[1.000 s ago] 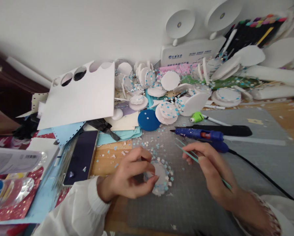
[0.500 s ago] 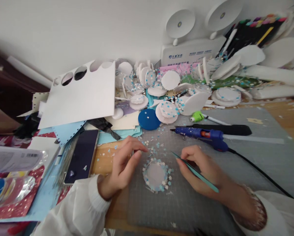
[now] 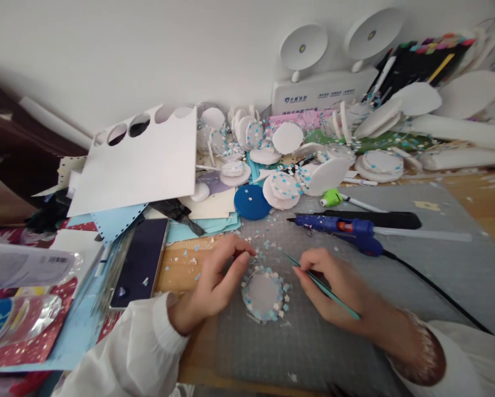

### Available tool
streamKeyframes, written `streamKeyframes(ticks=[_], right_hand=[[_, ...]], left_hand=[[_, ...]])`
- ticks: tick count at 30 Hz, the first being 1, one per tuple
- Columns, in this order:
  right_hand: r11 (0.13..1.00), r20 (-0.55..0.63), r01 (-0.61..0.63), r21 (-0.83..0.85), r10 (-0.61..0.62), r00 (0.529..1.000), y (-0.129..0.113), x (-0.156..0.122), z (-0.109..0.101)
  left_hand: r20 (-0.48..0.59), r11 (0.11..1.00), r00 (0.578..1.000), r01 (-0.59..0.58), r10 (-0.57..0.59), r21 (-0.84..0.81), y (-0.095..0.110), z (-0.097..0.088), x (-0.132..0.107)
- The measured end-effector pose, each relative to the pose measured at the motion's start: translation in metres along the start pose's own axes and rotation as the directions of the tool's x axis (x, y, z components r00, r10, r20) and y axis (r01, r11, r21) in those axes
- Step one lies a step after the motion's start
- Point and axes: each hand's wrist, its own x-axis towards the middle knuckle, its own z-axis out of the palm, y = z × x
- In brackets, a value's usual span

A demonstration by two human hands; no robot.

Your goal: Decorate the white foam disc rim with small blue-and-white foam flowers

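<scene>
A white round disc (image 3: 264, 289) rimmed with tiny blue and white flower pieces lies on the grey cutting mat (image 3: 355, 320). My left hand (image 3: 216, 281) rests beside the disc's left edge, fingers stretched, fingertips touching its upper left rim. My right hand (image 3: 334, 286) is closed on thin teal tweezers (image 3: 313, 274); their tips point up-left, just right of the disc. Loose flower confetti (image 3: 268, 237) is scattered on the mat above the disc.
A blue glue gun (image 3: 338, 227) with a black cord lies behind my right hand. A dark blue lid (image 3: 251, 202), a phone (image 3: 140, 263), a white board with round cut-outs (image 3: 142, 162) and a pile of white discs (image 3: 289, 160) crowd the back.
My left hand let go of the disc, left it flat on the mat, then slid its fingers back to the rim. My right hand with the tweezers moved left toward the disc.
</scene>
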Motion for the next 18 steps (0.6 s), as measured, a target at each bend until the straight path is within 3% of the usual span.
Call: streamKeyframes(ticks=[4, 6, 11, 18], right_hand=[[0.992, -0.108, 0.096, 0.077, -0.088, 0.99, -0.003, -0.004, -0.002], [0.98, -0.108, 0.146, 0.133, -0.132, 0.985, -0.006, -0.004, -0.005], [0.945, -0.015, 0.184, 0.271, -0.187, 0.982, -0.015, -0.005, -0.007], [0.891, -0.014, 0.064, 0.449, -0.064, 0.998, -0.02, -0.017, 0.003]], left_hand=[[0.057, 0.986, 0.995, 0.086, -0.078, -0.141, 0.0, 0.003, 0.001], [0.09, 0.973, 0.993, 0.09, -0.073, -0.211, 0.0, 0.004, 0.003], [0.082, 0.972, 0.994, -0.046, 0.066, -0.229, 0.003, 0.006, 0.006], [0.072, 0.953, 0.99, -0.094, 0.119, -0.287, 0.007, 0.011, 0.006]])
